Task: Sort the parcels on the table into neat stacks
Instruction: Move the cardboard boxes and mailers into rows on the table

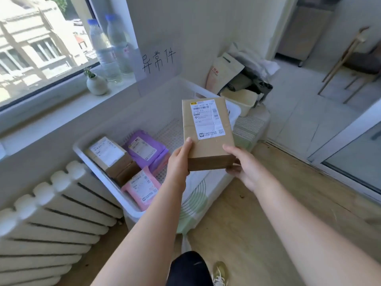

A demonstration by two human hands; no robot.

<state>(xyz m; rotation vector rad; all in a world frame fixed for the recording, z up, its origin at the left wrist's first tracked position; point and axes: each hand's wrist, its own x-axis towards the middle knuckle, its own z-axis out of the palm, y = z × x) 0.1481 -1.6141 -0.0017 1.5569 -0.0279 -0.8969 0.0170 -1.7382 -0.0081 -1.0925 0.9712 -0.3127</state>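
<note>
Currently aloft over white basket [82,149]: brown parcel [208,129], label up, probably for reading. Left grip [179,159] and right grip [245,168] clasping near corners. Below, side by side: brown box [111,155], purple mailer [144,149], pink mailer [142,186].

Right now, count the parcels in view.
4. A box in the left hand and right hand; in the basket a brown box, a purple bag, a pink bag. More may hide underneath.
</note>
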